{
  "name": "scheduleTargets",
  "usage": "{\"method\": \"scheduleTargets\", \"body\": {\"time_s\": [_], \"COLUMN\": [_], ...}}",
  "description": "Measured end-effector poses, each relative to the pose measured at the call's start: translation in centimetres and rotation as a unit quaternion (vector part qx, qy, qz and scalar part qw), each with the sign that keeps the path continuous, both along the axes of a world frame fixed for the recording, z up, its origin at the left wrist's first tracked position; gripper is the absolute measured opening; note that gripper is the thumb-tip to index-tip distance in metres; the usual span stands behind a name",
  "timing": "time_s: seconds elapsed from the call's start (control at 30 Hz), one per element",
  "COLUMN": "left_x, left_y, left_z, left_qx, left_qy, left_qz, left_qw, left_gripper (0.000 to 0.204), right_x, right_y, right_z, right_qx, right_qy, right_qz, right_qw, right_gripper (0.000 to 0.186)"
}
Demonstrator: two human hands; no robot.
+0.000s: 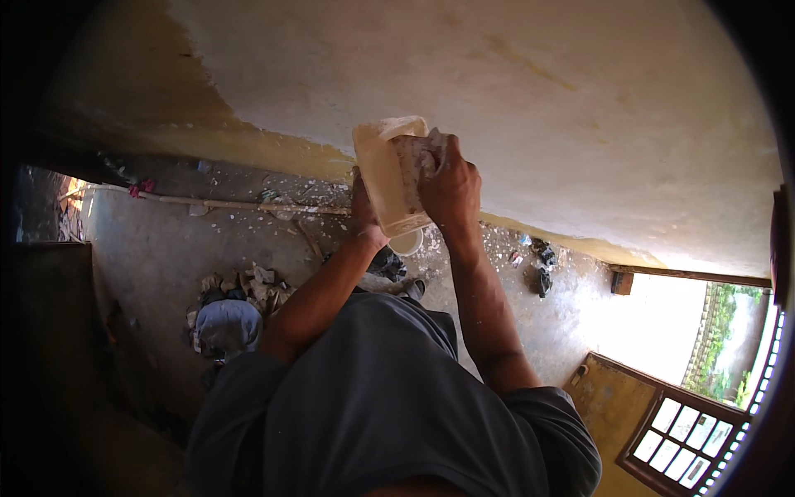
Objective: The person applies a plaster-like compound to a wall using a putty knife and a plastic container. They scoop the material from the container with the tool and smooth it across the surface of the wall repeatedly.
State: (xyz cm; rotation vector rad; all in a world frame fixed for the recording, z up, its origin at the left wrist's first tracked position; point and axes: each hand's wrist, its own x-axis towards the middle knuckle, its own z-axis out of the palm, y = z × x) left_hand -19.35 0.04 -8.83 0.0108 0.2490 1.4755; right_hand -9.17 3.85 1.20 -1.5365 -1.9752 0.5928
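Note:
In front of the wall, my left hand (363,207) grips a rectangular, cream-coloured plastic tub (378,178) from its left side and underneath. The tub is tilted, its open side towards me, and whitish smears coat its rim. My right hand (454,189) is closed round a flat, scraper-like tool (409,166) spotted with white paste. The tool's blade reaches into the tub, and its handle is mostly covered by my fingers. Close beyond both hands stands the wall (563,141), largely coated in a pale layer, with bare yellowish paint at the left and along the bottom.
White flecks litter the concrete floor (149,265). A round white bucket (407,242) stands below the tub. At the left, a long pole (240,205) lies near the wall beside a heap of scraps (261,286). Black plastic bits (543,265) lie right, before a bright doorway (658,319).

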Motion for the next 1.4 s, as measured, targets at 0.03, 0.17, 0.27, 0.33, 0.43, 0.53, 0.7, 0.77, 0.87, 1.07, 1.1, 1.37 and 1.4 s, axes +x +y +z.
{"method": "scheduleTargets", "body": {"time_s": [0.03, 0.17, 0.27, 0.33, 0.43, 0.53, 0.7, 0.77, 0.87, 1.07, 1.1, 1.37, 1.4], "left_x": [-0.2, -0.4, -0.2, -0.2, -0.5, -0.8, -1.6, -1.9, -3.1, -8.8, -10.3, -20.0, -20.2], "left_y": [-0.1, 0.0, 0.0, -0.2, -0.7, -1.0, -1.8, -1.9, -2.8, -6.0, -6.4, -15.1, -17.3], "left_z": [0.0, -0.4, -1.0, -0.8, 0.0, -0.1, -1.7, -1.0, -1.4, -7.1, -6.7, -6.8, -7.1], "left_qx": [0.000, -0.025, -0.049, -0.044, -0.065, -0.092, -0.056, -0.041, 0.016, 0.093, 0.119, 0.169, 0.161], "left_qy": [0.000, 0.010, 0.024, 0.029, 0.066, 0.087, 0.020, 0.009, -0.015, -0.030, 0.014, 0.165, 0.183], "left_qz": [0.001, -0.021, -0.028, -0.029, -0.043, -0.044, -0.020, -0.035, -0.049, 0.029, 0.063, 0.136, 0.143], "left_qw": [1.000, 0.999, 0.998, 0.998, 0.995, 0.991, 0.998, 0.999, 0.999, 0.995, 0.991, 0.962, 0.959], "left_gripper": [0.055, 0.055, 0.055, 0.055, 0.055, 0.054, 0.052, 0.052, 0.051, 0.051, 0.052, 0.060, 0.059], "right_x": [0.6, -0.1, -0.6, -0.7, 0.5, 1.9, 3.3, 4.3, 5.2, 5.8, 5.7, -1.6, -2.3], "right_y": [0.4, -0.4, -0.9, -0.9, 0.3, 0.7, 0.8, 0.8, 0.5, 1.4, 1.8, 2.7, 3.1], "right_z": [0.0, -1.1, -1.5, -1.6, -2.3, -2.1, -2.9, -3.9, -4.8, -10.0, -11.1, -27.4, -29.5], "right_qx": [-0.028, -0.016, -0.044, -0.053, -0.059, -0.047, -0.063, -0.051, -0.047, -0.207, -0.241, -0.404, -0.392], "right_qy": [0.023, 0.024, 0.053, 0.070, 0.173, 0.174, 0.163, 0.173, 0.184, 0.520, 0.588, 0.744, 0.751], "right_qz": [-0.038, -0.018, -0.018, -0.027, -0.049, -0.063, -0.077, -0.070, -0.065, -0.125, -0.143, -0.132, -0.151], "right_qw": [0.999, 0.999, 0.998, 0.996, 0.982, 0.982, 0.982, 0.981, 0.980, 0.820, 0.759, 0.516, 0.510], "right_gripper": [0.024, 0.024, 0.025, 0.021, 0.018, 0.020, 0.024, 0.026, 0.026, 0.013, 0.013, 0.015, 0.014]}}
